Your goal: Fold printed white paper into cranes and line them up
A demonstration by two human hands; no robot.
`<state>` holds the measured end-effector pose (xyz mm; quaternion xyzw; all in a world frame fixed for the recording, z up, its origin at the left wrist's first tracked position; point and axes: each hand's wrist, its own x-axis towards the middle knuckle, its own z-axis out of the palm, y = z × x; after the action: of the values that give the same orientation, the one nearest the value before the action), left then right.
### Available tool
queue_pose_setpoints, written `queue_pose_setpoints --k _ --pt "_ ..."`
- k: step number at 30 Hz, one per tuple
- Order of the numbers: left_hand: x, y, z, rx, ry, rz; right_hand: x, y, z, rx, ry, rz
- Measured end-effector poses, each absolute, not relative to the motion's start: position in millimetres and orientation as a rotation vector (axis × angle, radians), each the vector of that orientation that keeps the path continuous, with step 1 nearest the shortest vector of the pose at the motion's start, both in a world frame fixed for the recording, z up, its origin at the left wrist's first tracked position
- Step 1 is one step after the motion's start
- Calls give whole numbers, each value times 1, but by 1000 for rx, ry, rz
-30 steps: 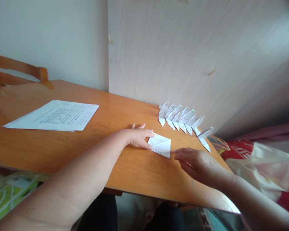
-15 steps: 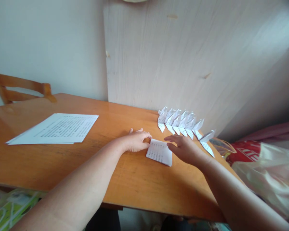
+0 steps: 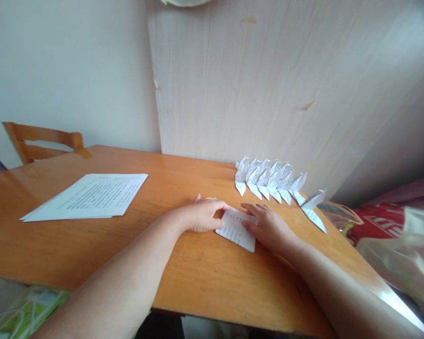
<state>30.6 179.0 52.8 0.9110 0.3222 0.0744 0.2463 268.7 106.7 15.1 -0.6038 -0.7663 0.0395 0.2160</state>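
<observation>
Several rows of dark printed characters run across the folded paper (image 3: pixel 235 230), too small to read. It lies flat on the wooden table (image 3: pixel 198 273), between the two hands and well in from the near edge. The left hand (image 3: pixel 205 215) is open, thumb and forefinger spread in a curve, their tips at the paper's left side. The right hand (image 3: pixel 266 226) is loosely bent, not closed, with thumb and fingertips apart on its upper right part.

More print fills the stack of sheets (image 3: pixel 95 195) at the left — again too fine to read — and a broad stretch of wood separates it from the left hand. Winged paper pieces (image 3: pixel 265 181) stand close together near the far edge; one more paper piece (image 3: pixel 313 209) sits just beside the right edge. Beyond that edge, a red bag (image 3: pixel 381 223) bears pale lettering, not legible.
</observation>
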Motion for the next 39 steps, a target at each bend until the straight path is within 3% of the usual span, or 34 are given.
queue_pose_setpoints --k 12,24,29,39 --pt "32 186 41 2151 774 385 263 105 19 -1390 -1510 600" --pt "41 177 57 1984 799 907 271 107 25 -1352 -1341 511" --pt "42 170 62 2024 771 953 269 104 25 -1291 -1408 595" --pt "42 168 66 2071 786 1027 264 99 33 -1353 -1435 433"
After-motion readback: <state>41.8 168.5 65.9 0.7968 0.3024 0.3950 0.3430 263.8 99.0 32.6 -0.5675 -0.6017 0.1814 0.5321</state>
